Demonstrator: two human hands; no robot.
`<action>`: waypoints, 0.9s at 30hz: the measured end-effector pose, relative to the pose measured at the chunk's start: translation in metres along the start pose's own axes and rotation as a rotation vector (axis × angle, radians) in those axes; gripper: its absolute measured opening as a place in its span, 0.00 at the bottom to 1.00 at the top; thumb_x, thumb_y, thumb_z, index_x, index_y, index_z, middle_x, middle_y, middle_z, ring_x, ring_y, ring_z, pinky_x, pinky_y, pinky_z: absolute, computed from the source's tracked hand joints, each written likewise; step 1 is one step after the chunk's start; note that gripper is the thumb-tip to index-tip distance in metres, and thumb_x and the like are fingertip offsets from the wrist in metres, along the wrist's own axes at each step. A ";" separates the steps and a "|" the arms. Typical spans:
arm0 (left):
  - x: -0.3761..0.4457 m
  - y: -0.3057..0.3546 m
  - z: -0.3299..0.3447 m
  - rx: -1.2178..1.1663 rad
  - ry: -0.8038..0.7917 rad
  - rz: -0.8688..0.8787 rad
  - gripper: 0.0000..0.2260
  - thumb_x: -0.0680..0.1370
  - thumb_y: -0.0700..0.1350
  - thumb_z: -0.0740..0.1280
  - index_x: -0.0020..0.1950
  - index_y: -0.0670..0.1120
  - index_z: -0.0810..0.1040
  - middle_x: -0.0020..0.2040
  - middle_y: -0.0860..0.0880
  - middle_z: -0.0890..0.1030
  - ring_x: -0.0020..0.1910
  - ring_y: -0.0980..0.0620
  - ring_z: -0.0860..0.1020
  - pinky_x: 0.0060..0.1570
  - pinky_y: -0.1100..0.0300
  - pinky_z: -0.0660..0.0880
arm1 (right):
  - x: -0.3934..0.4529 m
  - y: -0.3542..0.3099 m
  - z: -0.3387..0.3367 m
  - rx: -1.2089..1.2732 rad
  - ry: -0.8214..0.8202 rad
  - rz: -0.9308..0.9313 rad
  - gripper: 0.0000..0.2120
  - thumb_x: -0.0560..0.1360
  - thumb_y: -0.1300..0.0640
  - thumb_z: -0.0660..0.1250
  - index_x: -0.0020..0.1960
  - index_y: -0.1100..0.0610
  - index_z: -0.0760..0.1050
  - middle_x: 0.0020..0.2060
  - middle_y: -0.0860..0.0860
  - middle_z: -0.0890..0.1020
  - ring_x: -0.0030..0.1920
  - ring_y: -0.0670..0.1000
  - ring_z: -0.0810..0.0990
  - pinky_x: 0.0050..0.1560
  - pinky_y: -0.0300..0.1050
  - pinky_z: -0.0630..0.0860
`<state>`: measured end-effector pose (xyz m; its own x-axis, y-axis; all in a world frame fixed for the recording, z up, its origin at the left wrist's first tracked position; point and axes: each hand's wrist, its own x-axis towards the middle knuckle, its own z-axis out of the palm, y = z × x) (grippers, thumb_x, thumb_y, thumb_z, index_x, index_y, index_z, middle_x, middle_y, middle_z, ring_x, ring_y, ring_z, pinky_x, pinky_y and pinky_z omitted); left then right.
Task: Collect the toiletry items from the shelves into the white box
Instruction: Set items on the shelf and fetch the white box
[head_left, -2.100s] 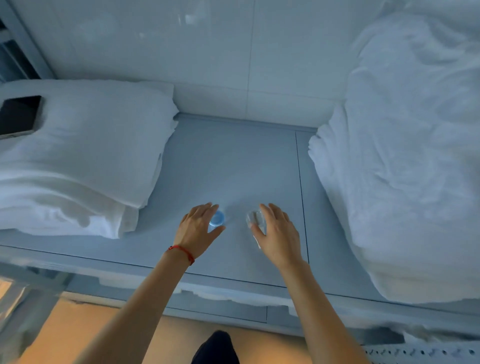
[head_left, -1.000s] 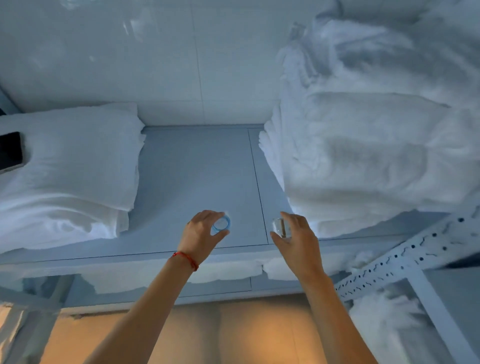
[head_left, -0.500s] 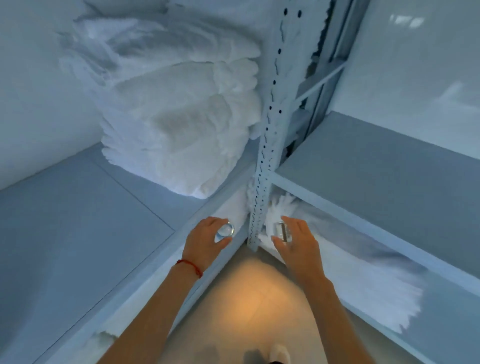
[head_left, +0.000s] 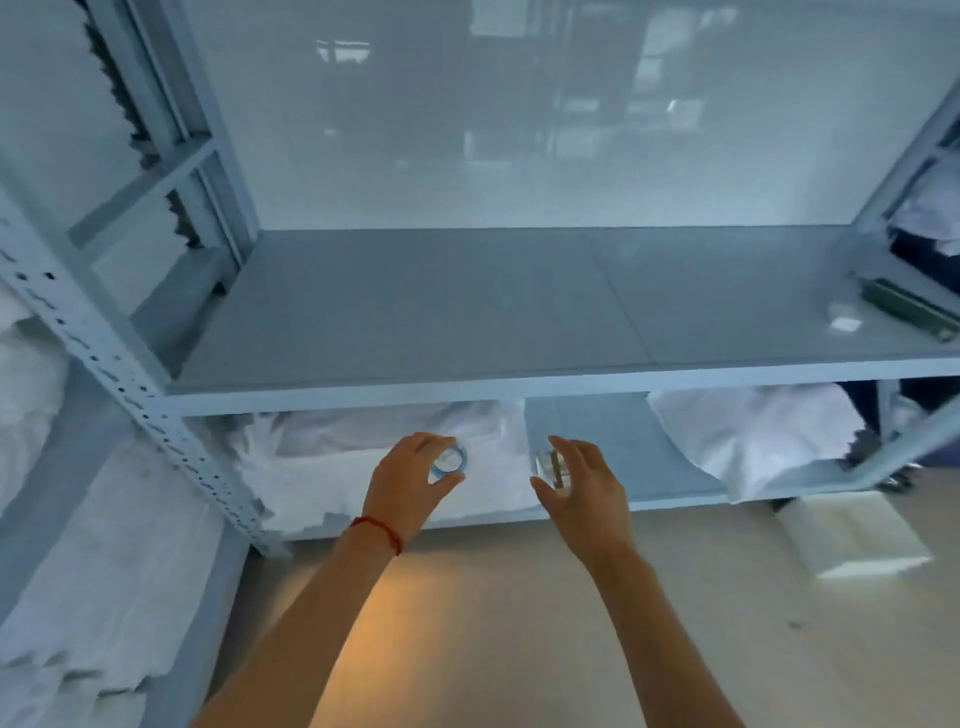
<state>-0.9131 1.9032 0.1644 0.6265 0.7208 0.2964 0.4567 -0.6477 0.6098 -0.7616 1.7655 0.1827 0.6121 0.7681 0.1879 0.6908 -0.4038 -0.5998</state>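
With each palm carrying its own load, the left hand (head_left: 410, 480) pinches a small blue-rimmed jar (head_left: 449, 461) and the right hand (head_left: 576, 486) grips a small clear bottle (head_left: 548, 466), both at frame centre, apart, likely to deliver two items together. At lower right, the white box (head_left: 852, 535) sits on the floor.

1. A single head-worn wide-angle camera gave the only view; no second view shared the scene.
2. It faced forward and down at a grey shelf unit (head_left: 467, 306), whose upper board filled the middle of the frame.
3. Both forearms entered from the bottom edge, showing how near it sat.
4. The floor (head_left: 493, 623) filled the lower frame; straight lines bowed towards the edges.
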 end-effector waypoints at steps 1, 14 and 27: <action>0.008 0.023 0.021 -0.016 -0.017 0.026 0.16 0.69 0.44 0.73 0.55 0.42 0.77 0.53 0.43 0.80 0.52 0.45 0.76 0.51 0.58 0.71 | -0.002 0.023 -0.018 -0.004 0.021 0.026 0.22 0.71 0.55 0.69 0.64 0.55 0.70 0.61 0.55 0.73 0.55 0.56 0.77 0.52 0.46 0.73; 0.099 0.235 0.236 -0.128 -0.241 0.372 0.17 0.69 0.45 0.73 0.56 0.43 0.78 0.52 0.44 0.80 0.52 0.46 0.77 0.52 0.55 0.75 | 0.001 0.250 -0.201 -0.120 0.319 0.348 0.22 0.67 0.59 0.73 0.60 0.58 0.74 0.54 0.58 0.79 0.49 0.60 0.79 0.48 0.50 0.76; 0.287 0.323 0.377 -0.205 -0.295 0.591 0.15 0.65 0.39 0.76 0.51 0.40 0.79 0.47 0.42 0.82 0.46 0.43 0.79 0.46 0.51 0.78 | 0.142 0.382 -0.262 -0.109 0.458 0.538 0.21 0.70 0.58 0.69 0.62 0.56 0.72 0.58 0.56 0.76 0.53 0.60 0.78 0.50 0.50 0.74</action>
<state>-0.3477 1.8079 0.1690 0.8923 0.1450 0.4275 -0.1251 -0.8304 0.5429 -0.3101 1.5907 0.1842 0.9624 0.1725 0.2099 0.2677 -0.7340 -0.6242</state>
